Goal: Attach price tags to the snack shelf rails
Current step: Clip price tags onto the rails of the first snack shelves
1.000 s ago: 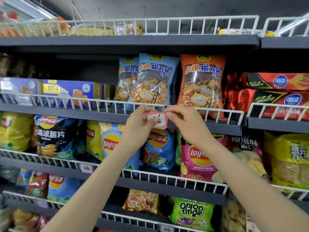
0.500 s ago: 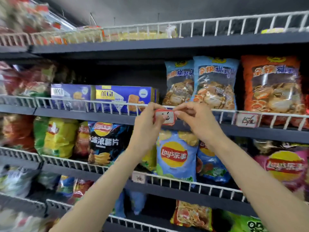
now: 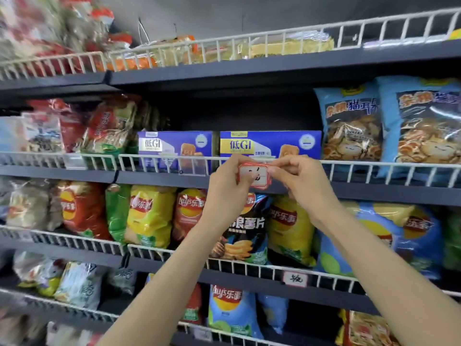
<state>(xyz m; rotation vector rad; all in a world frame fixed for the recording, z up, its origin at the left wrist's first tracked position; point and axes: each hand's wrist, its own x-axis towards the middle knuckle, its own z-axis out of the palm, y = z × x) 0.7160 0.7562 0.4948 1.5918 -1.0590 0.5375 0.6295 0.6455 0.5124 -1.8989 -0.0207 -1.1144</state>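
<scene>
Both arms are reaching up and forward to the second shelf from the top, and the two hands are meeting in front of its white wire rail (image 3: 374, 164); the left hand (image 3: 225, 182) is curling its fingers and thumb around the left side of a small stack of red-bordered price tags (image 3: 254, 175), with the thumb pressing across the white face of the front tag; the right hand (image 3: 296, 177) is pinching the right edge of the same stack between thumb and fingertips, its other fingers curling above; the tags are sitting between the two hands, just below the rail's top wire and in front of the dark shelf edge (image 3: 159, 177), and whether they are touching the rail cannot be told; handwritten black marks are showing on the front tag, partly hidden by the thumb; directly behind the hands a blue biscuit box (image 3: 270, 144) is standing on the shelf, with a second blue box (image 3: 174, 148) just to the left of the left hand; to the right of the right hand, light blue snack bags (image 3: 349, 126) are standing behind the rail; below the hands, a row of Lay's chip bags (image 3: 149, 213) is filling the next shelf, a black bag (image 3: 245, 236) lying right under the wrists; lower, below the right forearm, another price tag (image 3: 295, 279) is hanging on the rail of that lower shelf.
</scene>
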